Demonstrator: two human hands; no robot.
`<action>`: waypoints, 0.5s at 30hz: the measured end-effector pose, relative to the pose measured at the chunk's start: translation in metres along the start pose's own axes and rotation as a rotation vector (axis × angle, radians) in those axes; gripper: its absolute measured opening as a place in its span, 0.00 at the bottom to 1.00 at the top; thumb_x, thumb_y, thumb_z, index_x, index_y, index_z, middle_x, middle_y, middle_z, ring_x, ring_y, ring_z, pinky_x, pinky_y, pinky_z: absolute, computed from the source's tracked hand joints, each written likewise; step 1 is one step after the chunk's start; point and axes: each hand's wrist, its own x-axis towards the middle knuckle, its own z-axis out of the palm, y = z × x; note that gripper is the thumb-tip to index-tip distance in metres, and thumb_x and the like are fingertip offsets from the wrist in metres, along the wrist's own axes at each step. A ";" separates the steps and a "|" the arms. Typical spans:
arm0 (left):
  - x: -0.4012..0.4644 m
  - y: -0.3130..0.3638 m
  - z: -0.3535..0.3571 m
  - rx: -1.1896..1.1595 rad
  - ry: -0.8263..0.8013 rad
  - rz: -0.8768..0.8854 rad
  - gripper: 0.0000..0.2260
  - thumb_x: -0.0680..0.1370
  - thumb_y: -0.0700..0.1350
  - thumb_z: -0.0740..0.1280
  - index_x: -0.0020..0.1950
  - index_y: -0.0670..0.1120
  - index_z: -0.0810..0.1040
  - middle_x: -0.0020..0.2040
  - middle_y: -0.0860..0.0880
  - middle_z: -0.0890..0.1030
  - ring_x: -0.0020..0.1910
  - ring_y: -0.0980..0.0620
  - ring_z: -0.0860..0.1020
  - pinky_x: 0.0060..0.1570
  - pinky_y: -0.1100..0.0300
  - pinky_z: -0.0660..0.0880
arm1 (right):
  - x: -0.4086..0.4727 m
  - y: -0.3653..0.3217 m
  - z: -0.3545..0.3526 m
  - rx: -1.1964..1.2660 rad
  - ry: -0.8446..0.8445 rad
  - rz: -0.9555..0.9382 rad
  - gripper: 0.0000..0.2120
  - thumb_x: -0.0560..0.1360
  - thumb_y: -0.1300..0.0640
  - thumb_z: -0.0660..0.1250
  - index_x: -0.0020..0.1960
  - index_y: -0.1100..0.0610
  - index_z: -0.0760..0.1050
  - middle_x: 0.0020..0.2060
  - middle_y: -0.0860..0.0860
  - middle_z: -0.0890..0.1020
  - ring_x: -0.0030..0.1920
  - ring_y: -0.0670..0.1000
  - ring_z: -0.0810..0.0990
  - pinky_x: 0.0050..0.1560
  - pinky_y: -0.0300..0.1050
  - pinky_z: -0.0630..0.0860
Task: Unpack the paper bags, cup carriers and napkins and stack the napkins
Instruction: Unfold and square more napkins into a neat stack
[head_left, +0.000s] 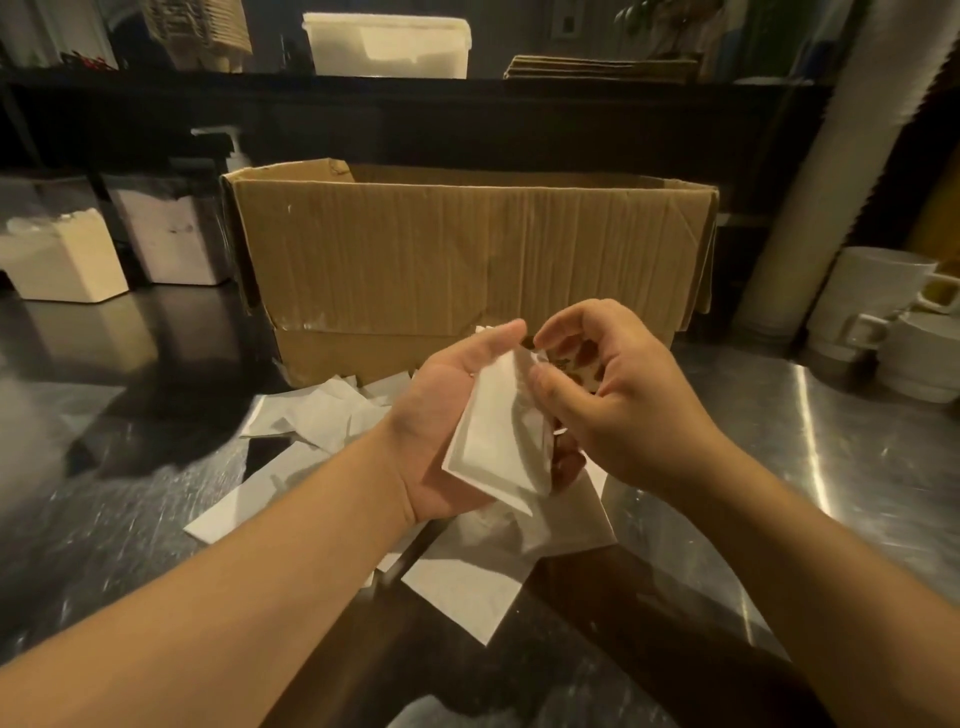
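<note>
Two hands meet over the worktop (857, 467), both on the same small stack of napkins (498, 441). Left hand (447, 415) is palm up under the stack, fingers fairly straight, thumb along the top edge, so it cradles more than grips. Right hand (618, 395) is curled in from the right side, fingertips (540, 384) at the stack's upper right edge, pinching or squaring it; what exactly sits between those fingers is partly hidden, something with brownish print shows there. Stack's long axis runs tilted, from the left fingertips down toward the left wrist, lower corner hanging free past the heel of the palm. Key relation: loose napkins (322, 415) lie scattered directly below and to the left of the left hand, more spreading under both wrists toward the body, all flat on the worktop. Left hand is occupied as the support, so the right hand, which only touches an edge, looks the freer one to reach down for the next napkin; nearest loose sheets lie just beneath it. Cardboard box (467, 249) stands beyond both hands, open top, contents not visible. Stacking looks partway done.
</note>
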 end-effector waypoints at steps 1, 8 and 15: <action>0.000 0.000 0.000 -0.034 0.022 0.003 0.21 0.80 0.60 0.65 0.57 0.43 0.81 0.52 0.44 0.78 0.50 0.46 0.78 0.58 0.50 0.73 | -0.001 -0.001 0.000 -0.020 -0.044 -0.027 0.08 0.77 0.46 0.70 0.53 0.43 0.73 0.54 0.40 0.74 0.55 0.42 0.75 0.52 0.33 0.79; -0.004 0.002 0.007 -0.118 0.031 0.040 0.22 0.81 0.62 0.63 0.54 0.44 0.81 0.45 0.43 0.81 0.45 0.44 0.82 0.49 0.51 0.80 | -0.005 -0.005 0.001 -0.214 -0.363 -0.150 0.31 0.63 0.28 0.72 0.61 0.37 0.66 0.64 0.35 0.62 0.67 0.48 0.63 0.64 0.54 0.76; -0.005 -0.001 0.009 -0.091 0.037 0.024 0.18 0.80 0.59 0.64 0.55 0.45 0.79 0.47 0.44 0.81 0.47 0.44 0.81 0.51 0.50 0.79 | -0.005 -0.001 -0.001 -0.130 -0.418 -0.017 0.39 0.60 0.34 0.79 0.62 0.37 0.60 0.62 0.35 0.64 0.65 0.49 0.70 0.58 0.52 0.82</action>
